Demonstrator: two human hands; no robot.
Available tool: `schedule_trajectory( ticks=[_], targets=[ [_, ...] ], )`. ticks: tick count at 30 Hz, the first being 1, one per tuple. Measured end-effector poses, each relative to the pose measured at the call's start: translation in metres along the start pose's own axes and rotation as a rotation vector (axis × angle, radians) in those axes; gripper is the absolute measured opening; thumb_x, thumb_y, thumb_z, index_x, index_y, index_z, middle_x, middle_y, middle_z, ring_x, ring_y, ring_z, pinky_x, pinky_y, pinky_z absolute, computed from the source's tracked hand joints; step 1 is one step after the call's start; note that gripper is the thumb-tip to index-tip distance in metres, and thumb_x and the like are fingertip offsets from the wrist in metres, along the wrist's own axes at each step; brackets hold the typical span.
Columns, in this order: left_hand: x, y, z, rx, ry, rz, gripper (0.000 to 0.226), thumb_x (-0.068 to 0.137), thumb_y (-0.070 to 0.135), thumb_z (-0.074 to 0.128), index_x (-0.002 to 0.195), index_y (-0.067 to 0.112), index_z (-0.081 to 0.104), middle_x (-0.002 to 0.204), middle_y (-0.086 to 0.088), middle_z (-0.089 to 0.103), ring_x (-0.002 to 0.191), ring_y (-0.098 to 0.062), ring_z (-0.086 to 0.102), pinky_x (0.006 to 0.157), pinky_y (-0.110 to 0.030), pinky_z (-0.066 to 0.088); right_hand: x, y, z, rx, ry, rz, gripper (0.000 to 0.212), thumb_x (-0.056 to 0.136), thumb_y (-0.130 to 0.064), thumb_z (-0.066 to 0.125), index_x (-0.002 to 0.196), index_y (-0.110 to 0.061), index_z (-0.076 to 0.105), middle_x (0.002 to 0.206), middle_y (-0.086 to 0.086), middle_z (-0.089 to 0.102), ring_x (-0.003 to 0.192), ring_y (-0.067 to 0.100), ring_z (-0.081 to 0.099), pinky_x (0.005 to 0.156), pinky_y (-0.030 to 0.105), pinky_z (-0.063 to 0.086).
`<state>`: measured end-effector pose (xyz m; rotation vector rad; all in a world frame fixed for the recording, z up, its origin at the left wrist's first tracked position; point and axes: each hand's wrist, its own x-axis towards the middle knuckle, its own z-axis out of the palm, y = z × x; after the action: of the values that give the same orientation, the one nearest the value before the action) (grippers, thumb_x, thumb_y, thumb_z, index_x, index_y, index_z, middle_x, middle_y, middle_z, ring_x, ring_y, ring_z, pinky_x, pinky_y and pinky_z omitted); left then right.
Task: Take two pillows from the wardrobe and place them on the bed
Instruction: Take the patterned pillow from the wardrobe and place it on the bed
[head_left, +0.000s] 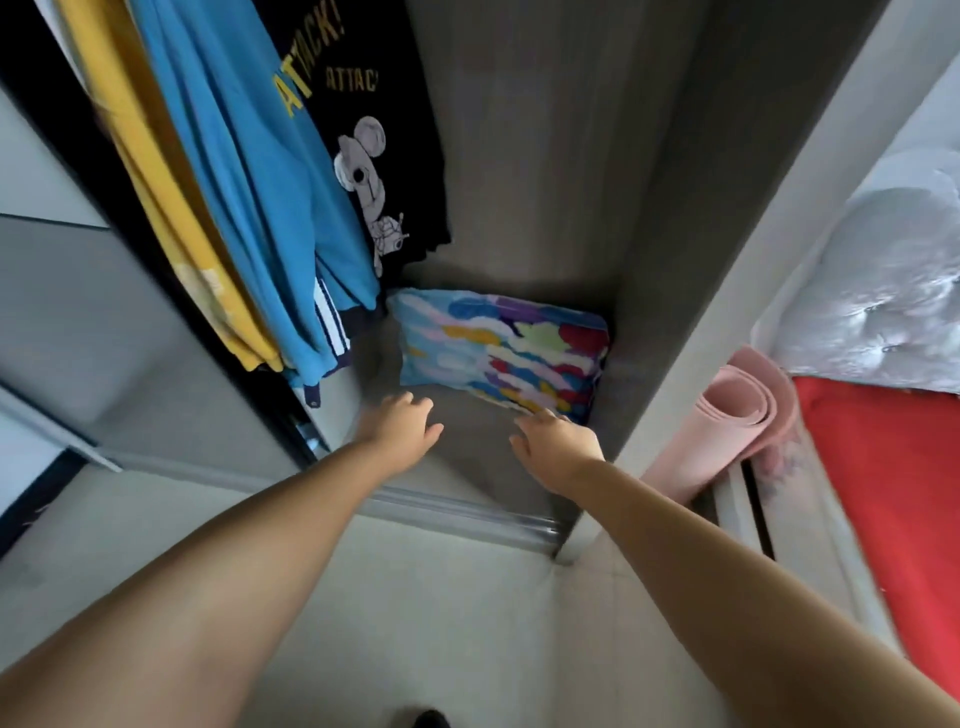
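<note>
Pillow, multicoloured, is lying on the wardrobe floor at frame centre, looking soft and light; gripping both short ends should suit. Bed is showing at right. Left hand is hovering open and empty; right hand, open, is touching the pillow's near edge.

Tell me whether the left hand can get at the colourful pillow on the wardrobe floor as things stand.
Probably yes. The left hand is open, just short of the pillow, with bare wardrobe floor between them. The hanging blue shirt ends left of that path. The right hand is already at the pillow's near edge.
</note>
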<state>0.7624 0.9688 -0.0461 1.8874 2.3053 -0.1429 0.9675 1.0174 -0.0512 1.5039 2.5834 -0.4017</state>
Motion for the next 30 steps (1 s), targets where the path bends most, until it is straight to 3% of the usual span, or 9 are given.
schedule_trajectory(
  ticks=[8, 14, 17, 21, 24, 30],
  targets=[
    [0.070, -0.030, 0.020, 0.027, -0.039, 0.137, 0.043, 0.092, 0.043, 0.044, 0.126, 0.017, 0.049, 0.124, -0.010, 0.054, 0.116, -0.030, 0.051, 0.090, -0.039, 0.044, 0.075, 0.001, 0.002, 0.007, -0.022, 0.065, 0.041, 0.099, -0.036, 0.039, 0.137, -0.023, 0.044, 0.137, 0.008, 0.050, 0.119, 0.031, 0.054, 0.089, 0.040, 0.050],
    [0.183, -0.019, 0.034, -0.002, -0.063, 0.238, 0.046, 0.093, 0.042, 0.044, 0.130, 0.014, 0.047, 0.134, -0.014, 0.048, 0.122, -0.032, 0.047, 0.097, -0.042, 0.043, 0.165, 0.037, 0.027, -0.045, -0.064, 0.069, 0.041, 0.099, -0.039, 0.037, 0.134, -0.019, 0.046, 0.132, 0.011, 0.050, 0.114, 0.033, 0.055, 0.085, 0.040, 0.053],
    [0.252, -0.019, 0.052, -0.012, -0.103, 0.271, 0.042, 0.092, 0.039, 0.045, 0.125, 0.014, 0.048, 0.127, -0.013, 0.052, 0.118, -0.031, 0.049, 0.090, -0.041, 0.045, 0.229, 0.062, 0.042, -0.100, -0.103, 0.096, 0.045, 0.099, -0.039, 0.039, 0.136, -0.014, 0.045, 0.136, 0.014, 0.049, 0.122, 0.033, 0.051, 0.096, 0.041, 0.050],
    [0.338, -0.025, 0.075, -0.017, -0.086, 0.290, 0.043, 0.092, 0.038, 0.045, 0.130, 0.017, 0.044, 0.121, -0.011, 0.055, 0.111, -0.030, 0.053, 0.083, -0.040, 0.047, 0.305, 0.081, 0.066, -0.139, -0.163, 0.123, 0.048, 0.098, -0.039, 0.042, 0.140, -0.016, 0.041, 0.136, 0.013, 0.050, 0.123, 0.032, 0.051, 0.097, 0.040, 0.048],
    [0.389, -0.038, 0.099, -0.071, -0.079, 0.295, 0.050, 0.092, 0.038, 0.045, 0.137, 0.017, 0.039, 0.127, -0.010, 0.052, 0.116, -0.029, 0.051, 0.088, -0.040, 0.046, 0.354, 0.092, 0.084, -0.169, -0.197, 0.107, 0.048, 0.097, -0.039, 0.042, 0.140, -0.017, 0.041, 0.137, 0.011, 0.049, 0.123, 0.030, 0.050, 0.096, 0.039, 0.044],
    [0.493, -0.048, 0.170, 0.043, -0.100, 0.349, 0.058, 0.093, 0.038, 0.045, 0.145, 0.017, 0.028, 0.146, -0.010, 0.036, 0.134, -0.024, 0.035, 0.104, -0.038, 0.035, 0.455, 0.126, 0.126, -0.139, -0.186, 0.153, 0.057, 0.096, -0.041, 0.044, 0.148, -0.023, 0.027, 0.149, 0.005, 0.035, 0.135, 0.025, 0.037, 0.103, 0.041, 0.037]
  ],
)
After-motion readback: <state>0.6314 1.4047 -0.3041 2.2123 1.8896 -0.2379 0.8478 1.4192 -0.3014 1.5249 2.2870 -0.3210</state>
